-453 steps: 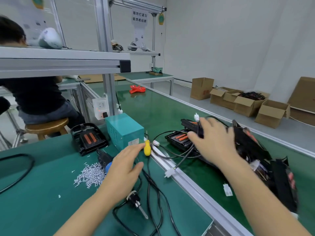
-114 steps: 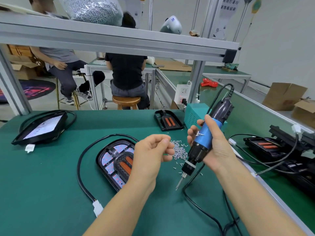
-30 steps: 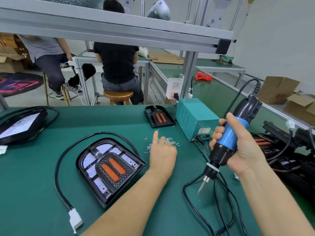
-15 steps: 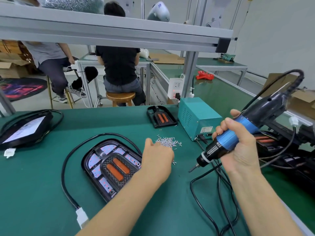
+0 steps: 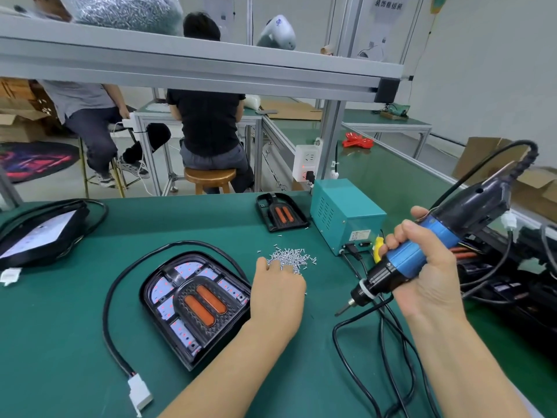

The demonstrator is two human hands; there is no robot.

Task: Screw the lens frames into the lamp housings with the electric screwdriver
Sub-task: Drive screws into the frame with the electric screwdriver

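My left hand [image 5: 278, 292] reaches into the screw pile [image 5: 289, 258], fingers hidden so I cannot tell if it pinches one; my right hand [image 5: 422, 274] grips the electric screwdriver [image 5: 434, 251], bit tilted down-left in the air. The lamp housing [image 5: 196, 306] with its lens frame lies near-left of the pile, driving not yet begun on it by my judgement; another housing [image 5: 281, 211] waits far, more at right.

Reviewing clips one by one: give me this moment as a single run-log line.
left hand: reaching into screw pile | right hand: grips electric screwdriver, bit off work | lamp housing: flat on table
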